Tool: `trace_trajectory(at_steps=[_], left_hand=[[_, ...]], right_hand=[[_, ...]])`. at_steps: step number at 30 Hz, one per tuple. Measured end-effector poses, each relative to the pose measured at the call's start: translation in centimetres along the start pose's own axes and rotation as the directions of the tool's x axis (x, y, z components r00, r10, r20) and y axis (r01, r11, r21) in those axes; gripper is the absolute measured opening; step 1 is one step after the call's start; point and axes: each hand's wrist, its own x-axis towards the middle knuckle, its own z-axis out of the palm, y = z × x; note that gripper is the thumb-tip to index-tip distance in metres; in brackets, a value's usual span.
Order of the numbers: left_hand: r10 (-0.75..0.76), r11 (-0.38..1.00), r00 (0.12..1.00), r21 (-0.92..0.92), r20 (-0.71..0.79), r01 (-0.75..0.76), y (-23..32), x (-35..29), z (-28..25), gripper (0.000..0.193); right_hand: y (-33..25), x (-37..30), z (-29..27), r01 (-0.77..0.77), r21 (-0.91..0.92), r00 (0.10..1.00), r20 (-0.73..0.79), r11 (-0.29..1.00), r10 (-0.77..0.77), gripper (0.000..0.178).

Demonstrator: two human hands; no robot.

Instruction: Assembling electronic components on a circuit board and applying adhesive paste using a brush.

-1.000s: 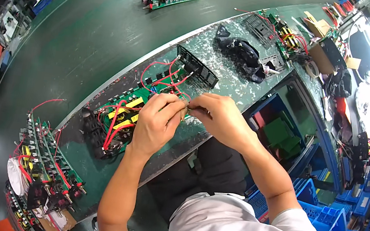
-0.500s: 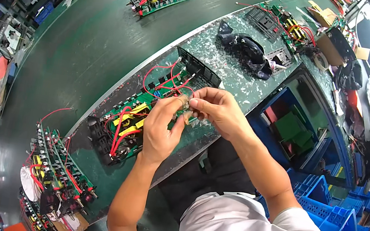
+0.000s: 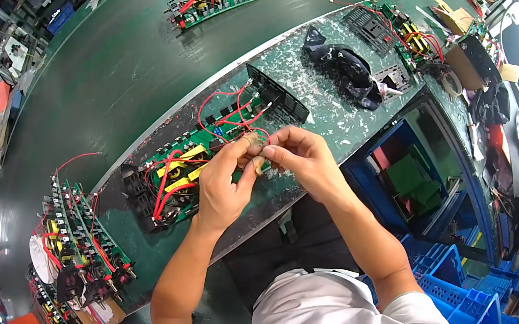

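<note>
A green circuit board point(image 3: 218, 117) with yellow-wrapped parts and red wires lies on the worn bench, slanting away to the right. A black slotted end panel point(image 3: 283, 100) stands at its far end, a black part point(image 3: 135, 191) at its near end. Over the board's right edge, my left hand point(image 3: 225, 184) is closed in a pinch, its fingertips in tan coverings. Against it, my right hand point(image 3: 306, 159) pinches the end of a red wire point(image 3: 260, 131) looping from the board. Whatever sits between the left fingertips is hidden.
Another board point(image 3: 220, 0) rests on the green belt beyond the bench. Several boards point(image 3: 81, 235) stand stacked at lower left. A dark cloth bundle point(image 3: 342, 70) and slotted black plates point(image 3: 370, 30) lie farther along the bench. Blue crates point(image 3: 461, 302) stand at right.
The board on the belt has slid slightly left. Both my hands have shifted a little left, still pinched together over the same board.
</note>
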Motion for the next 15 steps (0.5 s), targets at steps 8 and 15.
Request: trace_trajectory(at_steps=[8,15], left_hand=[[-0.297,0.913,0.951,-0.264,0.086,0.310,-0.2,-0.2,-0.4,0.038],[0.094,0.957,0.986,0.261,0.140,-0.128,1.0,0.7,-0.6,0.033]], right_hand=[[-1.5,0.2,-0.5,0.355,-0.643,0.931,0.177,0.678,-0.320,0.016],[-1.4,0.1,-1.4,0.121,-0.667,0.967,-0.089,0.735,-0.240,0.017]])
